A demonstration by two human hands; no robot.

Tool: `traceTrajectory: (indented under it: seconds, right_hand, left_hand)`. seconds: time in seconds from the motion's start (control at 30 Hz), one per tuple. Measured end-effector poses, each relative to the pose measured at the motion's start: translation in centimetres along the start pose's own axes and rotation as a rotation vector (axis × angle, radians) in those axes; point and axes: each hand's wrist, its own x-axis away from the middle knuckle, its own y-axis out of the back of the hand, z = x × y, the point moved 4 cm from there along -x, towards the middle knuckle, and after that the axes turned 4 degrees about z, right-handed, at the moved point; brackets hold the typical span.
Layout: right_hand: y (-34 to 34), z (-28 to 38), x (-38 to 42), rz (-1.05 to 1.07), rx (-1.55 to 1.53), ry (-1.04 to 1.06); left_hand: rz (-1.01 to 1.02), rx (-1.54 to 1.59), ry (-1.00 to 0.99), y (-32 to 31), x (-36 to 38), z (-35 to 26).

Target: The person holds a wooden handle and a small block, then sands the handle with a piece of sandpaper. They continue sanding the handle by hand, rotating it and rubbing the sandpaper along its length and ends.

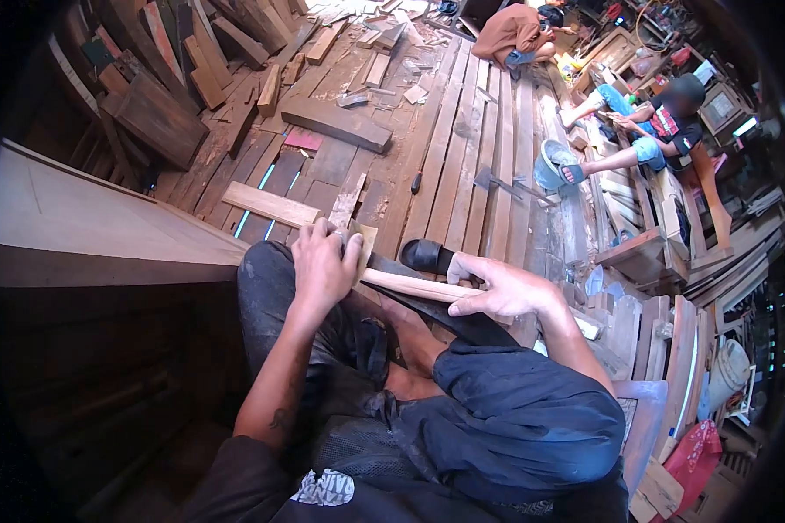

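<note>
A pale, rounded wooden stick point(410, 283) lies across my lap, above my bent legs. My right hand point(506, 292) grips its right end, thumb on the near side and fingers on the far side. My left hand point(323, 257) is closed around the left part, pressing a folded tan sheet that looks like sandpaper point(368, 248) against the wood. Just beyond that hand, a flat light wooden strip point(270, 205) sticks out to the left; whether it joins the stick is hidden by my fingers.
A large pale board point(105, 218) stands close on my left. A thick plank point(336, 124) and a hammer-like tool point(497, 181) lie on the slatted floor point(445, 113). Two people sit at the upper right, one beside a grey bucket point(551, 166). Timber point(157, 118) leans at the upper left.
</note>
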Motion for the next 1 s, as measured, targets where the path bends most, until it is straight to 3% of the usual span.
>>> traceTrajectory:
  seconds: [0.2, 0.33, 0.47, 0.77, 1.0]
  right_hand:
    - [-0.5, -0.2, -0.1, 0.043, -0.058, -0.056]
    - [-0.6, -1.0, -0.3, 0.010, -0.089, -0.020]
    - [-0.5, -0.5, 0.0, 0.014, -0.050, -0.077]
    - [-0.6, -1.0, -0.1, 0.010, -0.061, -0.123]
    - [-0.5, -0.8, -0.1, 0.024, -0.078, -0.087]
  left_hand:
    - [0.014, 0.156, -0.109, -1.7, 1.4, -4.9]
    - [-0.055, 0.110, -0.049, -0.9, 0.7, -2.0]
    - [0.020, 0.064, 0.080, -0.1, 0.0, 1.2]
    - [-0.009, 0.194, -0.038, -0.2, 0.9, -2.7]
    - [0.002, 0.025, -0.004, -0.4, -1.2, -1.6]
